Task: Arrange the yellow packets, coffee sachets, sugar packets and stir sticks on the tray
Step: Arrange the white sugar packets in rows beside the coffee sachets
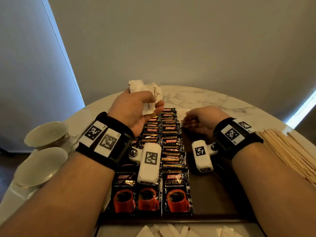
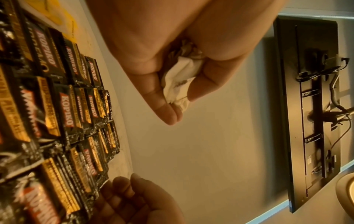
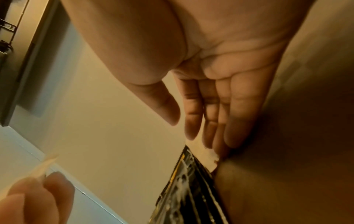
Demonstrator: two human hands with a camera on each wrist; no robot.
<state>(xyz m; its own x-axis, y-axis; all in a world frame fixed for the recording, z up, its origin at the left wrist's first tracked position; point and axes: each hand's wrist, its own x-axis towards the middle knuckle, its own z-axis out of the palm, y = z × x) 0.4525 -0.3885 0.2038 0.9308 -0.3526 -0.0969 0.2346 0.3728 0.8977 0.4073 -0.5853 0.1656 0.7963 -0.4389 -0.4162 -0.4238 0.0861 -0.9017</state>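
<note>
My left hand [image 1: 153,106] is raised over the far end of the tray and grips a crumpled bunch of white sugar packets [image 1: 145,90]; the left wrist view shows the same sugar packets [image 2: 178,84] between thumb and fingers. Black coffee sachets [image 1: 176,192] lie in three overlapping columns on the dark tray [image 1: 210,194]. My right hand [image 1: 189,119] reaches down beside the right column with straight fingers, their tips touching a white packet [image 3: 208,154] on the tray. Yellow packets [image 2: 57,15] lie beyond the sachets. Wooden stir sticks [image 1: 290,151] are piled to the right.
Two pale cups [image 1: 46,134] and a saucer [image 1: 41,166] stand at the left of the marble table [image 1: 205,98]. More loose sugar packets [image 1: 171,231] lie at the near edge, in front of the tray. The tray's right part is bare.
</note>
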